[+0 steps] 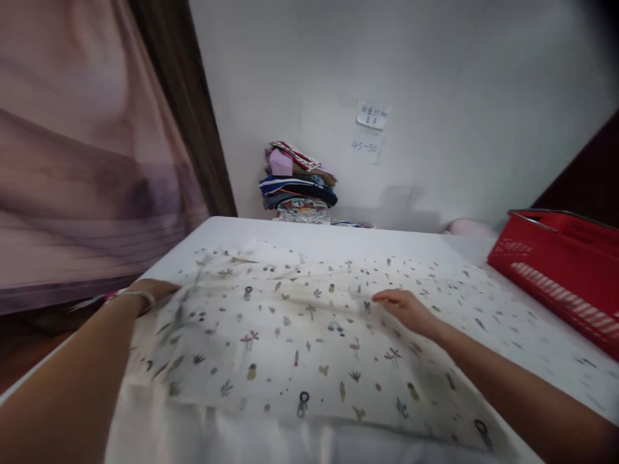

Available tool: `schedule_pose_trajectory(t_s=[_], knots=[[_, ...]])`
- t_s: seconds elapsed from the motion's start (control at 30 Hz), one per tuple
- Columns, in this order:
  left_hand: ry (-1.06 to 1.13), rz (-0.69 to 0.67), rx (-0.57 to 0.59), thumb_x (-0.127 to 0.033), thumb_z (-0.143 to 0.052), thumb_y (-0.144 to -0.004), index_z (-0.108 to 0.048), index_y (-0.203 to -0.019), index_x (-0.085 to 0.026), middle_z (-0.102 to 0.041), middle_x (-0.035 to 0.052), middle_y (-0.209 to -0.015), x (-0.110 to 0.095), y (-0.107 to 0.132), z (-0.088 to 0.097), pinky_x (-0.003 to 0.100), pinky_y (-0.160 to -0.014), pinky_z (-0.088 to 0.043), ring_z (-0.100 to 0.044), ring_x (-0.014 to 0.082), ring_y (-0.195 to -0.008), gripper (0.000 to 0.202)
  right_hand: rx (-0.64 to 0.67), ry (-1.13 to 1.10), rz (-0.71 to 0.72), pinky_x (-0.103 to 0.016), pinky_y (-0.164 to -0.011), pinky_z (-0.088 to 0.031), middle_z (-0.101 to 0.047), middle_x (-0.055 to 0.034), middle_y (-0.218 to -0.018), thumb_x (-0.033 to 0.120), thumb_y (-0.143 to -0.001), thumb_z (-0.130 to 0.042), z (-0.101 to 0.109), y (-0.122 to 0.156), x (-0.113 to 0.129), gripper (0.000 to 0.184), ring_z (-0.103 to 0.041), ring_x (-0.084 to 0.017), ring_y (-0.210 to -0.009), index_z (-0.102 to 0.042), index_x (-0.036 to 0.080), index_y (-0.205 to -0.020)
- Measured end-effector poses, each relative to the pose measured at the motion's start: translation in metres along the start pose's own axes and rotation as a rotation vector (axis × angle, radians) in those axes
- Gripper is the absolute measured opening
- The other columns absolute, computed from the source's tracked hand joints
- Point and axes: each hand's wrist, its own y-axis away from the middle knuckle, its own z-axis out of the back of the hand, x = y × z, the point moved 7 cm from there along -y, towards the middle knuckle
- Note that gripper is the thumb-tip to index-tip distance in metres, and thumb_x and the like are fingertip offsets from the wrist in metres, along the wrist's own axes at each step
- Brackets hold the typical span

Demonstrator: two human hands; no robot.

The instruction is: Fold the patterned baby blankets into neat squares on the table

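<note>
A thin white cloth printed with small plants, palms and figures spreads over the white table and hangs loosely toward me, its near part raised and rippled. At the cloth's left edge is my left hand, with a bracelet at the wrist; its fingers are closed on the edge and partly hidden by folds. My right hand pinches the cloth between thumb and fingers right of its middle. More of the same print lies flat on the table to the right.
A red plastic basket stands at the right. Folded clothes are stacked by the back wall, below paper notes. A pink curtain hangs at the left, near the white table's edge. Something pale pink lies behind the basket.
</note>
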Motion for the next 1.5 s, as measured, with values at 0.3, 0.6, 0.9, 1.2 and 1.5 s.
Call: schedule_pose_trajectory(t_s=[0.3,0.6,0.9,1.2,1.5], knots=[[-0.115,-0.12,-0.089,-0.029,-0.041,-0.081,-0.049,-0.123,-0.019,-0.048,0.0069,-0.133,-0.141,-0.008,-0.015,0.032,-0.102,-0.035,-0.045,0.0212,-0.12,0.044,-0.119,0.199,-0.048,-0.033,-0.09,-0.044,-0.065,-0.0052,-0.111,0.031,-0.083,-0.044,0.01,-0.153,-0.01,0.032,-0.059,-0.022,-0.101,-0.067,0.02,-0.102],[-0.145,-0.363,0.384,-0.014,-0.057,-0.059,-0.067,-0.104,-0.028,-0.068,-0.0001,-0.103,-0.216,-0.024,-0.108,0.021,-0.075,-0.049,-0.063,0.0168,-0.085,0.049,0.16,0.427,0.142,-0.03,-0.082,-0.043,-0.064,-0.0096,-0.107,0.028,-0.081,-0.049,-0.043,-0.183,-0.012,0.033,-0.058,-0.022,-0.096,-0.063,0.018,-0.11],[-0.164,-0.476,0.262,-0.035,-0.049,-0.076,-0.06,-0.115,-0.025,-0.059,0.0023,-0.121,-0.233,-0.001,-0.093,0.028,-0.093,-0.042,-0.054,0.0208,-0.109,0.042,0.032,0.627,0.621,-0.03,-0.07,-0.038,-0.06,-0.0111,-0.086,0.018,-0.089,-0.036,-0.054,-0.094,0.02,0.028,-0.05,-0.019,-0.079,-0.064,0.016,-0.094],[-0.373,-0.834,0.213,-0.012,-0.051,-0.071,-0.063,-0.097,-0.024,-0.053,0.0022,-0.129,-0.316,0.016,-0.138,0.04,-0.106,-0.025,-0.031,0.0203,-0.131,0.031,0.07,0.548,0.653,-0.034,-0.071,-0.039,-0.059,-0.0119,-0.084,0.019,-0.086,-0.04,-0.054,-0.085,0.021,0.025,-0.051,-0.022,-0.08,-0.064,0.016,-0.092],[-0.321,-0.64,0.134,-0.038,-0.046,-0.076,-0.063,-0.095,-0.022,-0.067,0.0071,-0.095,-0.309,0.002,-0.091,0.031,-0.075,-0.046,-0.06,0.0223,-0.088,0.03,0.193,-0.035,0.24,-0.032,-0.083,-0.045,-0.046,-0.0084,-0.132,0.04,-0.086,-0.044,-0.044,-0.101,0.012,0.03,-0.053,-0.023,-0.107,-0.062,0.018,-0.074]])
